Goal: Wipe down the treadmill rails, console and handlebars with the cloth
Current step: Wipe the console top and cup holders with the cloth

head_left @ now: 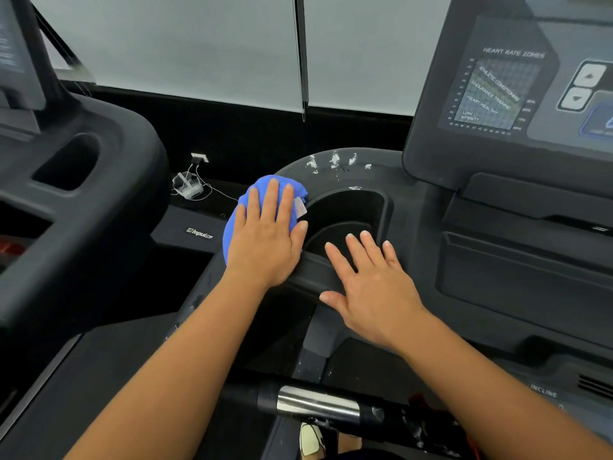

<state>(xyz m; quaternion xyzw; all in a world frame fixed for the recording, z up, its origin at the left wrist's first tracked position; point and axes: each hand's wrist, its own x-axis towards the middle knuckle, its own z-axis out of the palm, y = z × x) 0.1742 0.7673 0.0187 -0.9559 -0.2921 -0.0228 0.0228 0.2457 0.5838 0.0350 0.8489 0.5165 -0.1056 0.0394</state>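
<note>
Nearest, the handlebar (pixel 318 401) with its chrome grip sensor crosses the bottom, with "INCLINE" printed to its right. The right hand (pixel 371 287) lies flat with fingers spread, holding nothing, on the near rim of the cup holder (pixel 348 207). The left hand (pixel 265 234) presses straight fingers onto the bunched blue cloth (pixel 234 224) at the holder's left rim, the tray's outer edge. White foam spots (pixel 335 161) dot the far rim. Left of the cloth, lower down, is an Impulse logo (pixel 199 233). The console panel (pixel 497 94) reads "HEART RATE ZONES".
</note>
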